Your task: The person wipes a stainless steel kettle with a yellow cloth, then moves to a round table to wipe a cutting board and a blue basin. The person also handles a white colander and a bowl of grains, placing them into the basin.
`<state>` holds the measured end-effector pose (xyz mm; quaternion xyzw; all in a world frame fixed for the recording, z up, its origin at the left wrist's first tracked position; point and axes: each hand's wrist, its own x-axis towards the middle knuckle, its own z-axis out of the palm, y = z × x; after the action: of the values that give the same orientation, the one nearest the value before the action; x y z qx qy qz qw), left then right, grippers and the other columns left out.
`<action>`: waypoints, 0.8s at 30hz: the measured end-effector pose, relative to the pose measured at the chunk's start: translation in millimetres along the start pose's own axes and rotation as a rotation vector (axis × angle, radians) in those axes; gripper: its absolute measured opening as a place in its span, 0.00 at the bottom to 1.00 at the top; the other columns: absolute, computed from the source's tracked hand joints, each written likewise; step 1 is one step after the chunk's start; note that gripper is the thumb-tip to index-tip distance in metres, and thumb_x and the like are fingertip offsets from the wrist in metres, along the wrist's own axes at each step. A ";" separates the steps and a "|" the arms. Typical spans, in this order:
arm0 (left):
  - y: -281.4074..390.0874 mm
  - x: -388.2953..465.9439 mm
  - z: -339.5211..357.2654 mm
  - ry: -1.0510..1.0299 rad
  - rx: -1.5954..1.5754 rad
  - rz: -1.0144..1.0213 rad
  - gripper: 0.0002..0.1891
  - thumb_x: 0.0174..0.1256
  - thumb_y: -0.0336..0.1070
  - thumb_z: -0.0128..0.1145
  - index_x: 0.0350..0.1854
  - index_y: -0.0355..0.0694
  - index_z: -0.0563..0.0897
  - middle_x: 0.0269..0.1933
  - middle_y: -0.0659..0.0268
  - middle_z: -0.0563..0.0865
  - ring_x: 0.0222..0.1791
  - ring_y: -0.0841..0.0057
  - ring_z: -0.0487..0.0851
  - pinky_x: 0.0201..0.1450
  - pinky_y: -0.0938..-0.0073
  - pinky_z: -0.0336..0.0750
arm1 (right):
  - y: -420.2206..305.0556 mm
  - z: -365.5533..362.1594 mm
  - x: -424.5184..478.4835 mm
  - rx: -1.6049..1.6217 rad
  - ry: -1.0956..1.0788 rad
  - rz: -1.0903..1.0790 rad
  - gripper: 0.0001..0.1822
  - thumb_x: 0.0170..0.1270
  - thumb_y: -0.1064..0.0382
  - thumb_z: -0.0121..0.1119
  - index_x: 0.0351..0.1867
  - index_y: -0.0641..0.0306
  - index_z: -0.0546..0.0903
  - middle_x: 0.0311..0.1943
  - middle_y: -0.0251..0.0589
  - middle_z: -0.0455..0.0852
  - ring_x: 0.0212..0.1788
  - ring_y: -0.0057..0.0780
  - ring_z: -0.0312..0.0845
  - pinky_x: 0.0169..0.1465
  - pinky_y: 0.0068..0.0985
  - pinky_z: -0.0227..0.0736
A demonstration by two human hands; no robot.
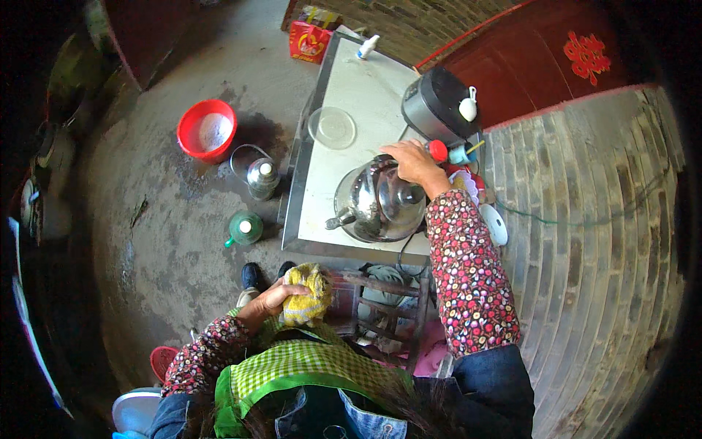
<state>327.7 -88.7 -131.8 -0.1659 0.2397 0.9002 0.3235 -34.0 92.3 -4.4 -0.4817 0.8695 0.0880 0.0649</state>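
In my left hand (274, 298) is a bunched yellow and white cloth (308, 293), held in front of my apron. My right hand (417, 162) reaches across the table to a large shiny metal kettle (367, 206) and grips it at its far side; the exact hold is partly hidden behind the hand. The kettle's spout (341, 218) points toward the near left. Its lid has a black knob (411, 195). A round translucent plastic lid (332, 128) lies flat on the white tabletop (351, 82), beyond the kettle.
Behind the kettle stands a rice cooker (439, 104), with a red-capped jar (437, 150) and a blue cup (459, 153) nearby. A white bottle (367, 48) is farther back. On the floor are a red bucket (186, 129), a metal flask (262, 178) and a green flask (244, 229). A wooden chair (389, 313) is below the table.
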 end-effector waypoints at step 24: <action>69.5 -1.3 6.0 0.144 -0.079 0.599 0.29 0.59 0.30 0.59 0.64 0.37 0.65 0.55 0.61 0.79 0.54 0.70 0.78 0.58 0.68 0.72 | -46.5 -104.9 -75.5 0.478 0.122 0.349 0.15 0.57 0.63 0.66 0.43 0.68 0.81 0.29 0.38 0.85 0.32 0.17 0.75 0.37 0.22 0.72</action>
<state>281.8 -133.0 -103.7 -0.1635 0.2650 0.9501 0.0196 42.4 107.8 108.7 -0.3005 0.9374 -0.1387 0.1080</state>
